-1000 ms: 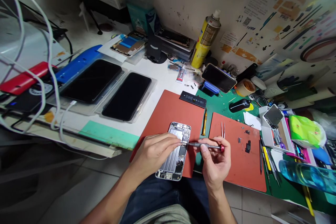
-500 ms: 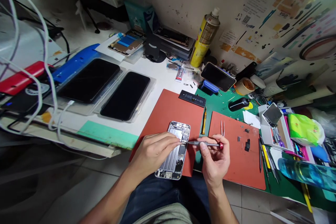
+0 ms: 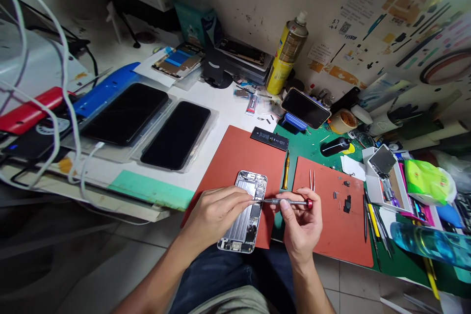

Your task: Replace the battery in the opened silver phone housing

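An opened phone (image 3: 235, 231), its silver frame and inner parts bare, lies at the near edge of a reddish-brown mat. My right hand (image 3: 302, 228) is closed round a thin grey screwdriver (image 3: 274, 201) with a red end cap, held almost level. The driver's tip points left, over the upper part of the phone. There the fingertips of my left hand (image 3: 217, 208) are pinched together, meeting the tip; whatever they hold is too small to make out. Above the phone sits a black battery (image 3: 270, 138). A gold screwdriver (image 3: 286, 170) lies between the two mats.
On the right mat (image 3: 331, 235) are tweezers (image 3: 312, 180) and several small dark parts. Pens and tools (image 3: 373, 221) lie beside a blue bottle (image 3: 430, 243). Two black-screened devices (image 3: 176, 135) rest at left. A spray can (image 3: 287, 54) and a propped phone (image 3: 306, 108) stand behind.
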Available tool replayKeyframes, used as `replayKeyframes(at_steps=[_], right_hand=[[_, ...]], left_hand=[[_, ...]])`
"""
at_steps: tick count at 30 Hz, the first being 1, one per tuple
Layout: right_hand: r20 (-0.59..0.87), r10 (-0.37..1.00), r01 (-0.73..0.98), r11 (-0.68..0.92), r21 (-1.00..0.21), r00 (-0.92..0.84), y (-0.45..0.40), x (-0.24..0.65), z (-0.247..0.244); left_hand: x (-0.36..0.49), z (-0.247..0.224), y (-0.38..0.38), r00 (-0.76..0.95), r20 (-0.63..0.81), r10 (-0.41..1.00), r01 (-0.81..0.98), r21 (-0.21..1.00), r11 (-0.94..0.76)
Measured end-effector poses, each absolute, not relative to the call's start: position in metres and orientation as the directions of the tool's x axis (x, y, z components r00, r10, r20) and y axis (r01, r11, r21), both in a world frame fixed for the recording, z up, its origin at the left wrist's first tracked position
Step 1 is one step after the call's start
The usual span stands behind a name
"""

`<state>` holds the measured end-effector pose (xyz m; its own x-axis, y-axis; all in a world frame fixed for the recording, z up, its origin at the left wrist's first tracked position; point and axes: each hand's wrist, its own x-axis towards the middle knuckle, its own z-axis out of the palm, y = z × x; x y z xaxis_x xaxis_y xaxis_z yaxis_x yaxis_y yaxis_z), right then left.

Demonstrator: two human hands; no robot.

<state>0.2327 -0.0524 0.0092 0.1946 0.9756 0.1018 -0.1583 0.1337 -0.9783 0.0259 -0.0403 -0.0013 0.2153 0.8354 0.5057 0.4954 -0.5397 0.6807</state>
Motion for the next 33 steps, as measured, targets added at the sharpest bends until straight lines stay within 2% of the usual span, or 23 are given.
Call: replayKeyframes(at_steps=[8,14,18,22,25,29,33], right_hand=[[0.102,0.978,-0.171,0.134,-0.976,0.18,-0.053,0.236,0.005],[0.101,0.972,-0.176,0.139,-0.975,0.212,-0.052,0.241,0.001],[0.088,0.962,-0.189,0.14,-0.972,0.258,-0.05,0.244,-0.002],[0.072,0.958,-0.209,0.133,-0.969,0.276,-0.05,0.245,-0.003],[0.054,0.953,-0.221,0.124,-0.967,0.299,-0.051,0.245,-0.006],[0.038,0.951,-0.222,0.11,-0.969,0.306,-0.052,0.244,-0.009],[0.022,0.947,-0.221,0.098,-0.97,0.321,-0.053,0.244,-0.009]], left_hand=[[0.029,0.006,-0.039,0.201,0.471,0.859,0.492,0.71,-0.504],[0.03,0.012,-0.045,0.214,0.464,0.86,0.559,0.663,-0.497],[0.005,0.022,-0.054,0.196,0.518,0.832,0.689,0.531,-0.493],[-0.037,0.02,-0.057,0.021,0.602,0.798,0.908,0.323,-0.268],[-0.059,0.01,-0.055,-0.009,0.573,0.82,0.963,0.226,-0.147],[-0.066,0.002,-0.051,-0.006,0.561,0.828,0.979,0.172,-0.11],[-0.061,0.01,-0.053,-0.006,0.589,0.808,0.976,0.179,-0.123]])
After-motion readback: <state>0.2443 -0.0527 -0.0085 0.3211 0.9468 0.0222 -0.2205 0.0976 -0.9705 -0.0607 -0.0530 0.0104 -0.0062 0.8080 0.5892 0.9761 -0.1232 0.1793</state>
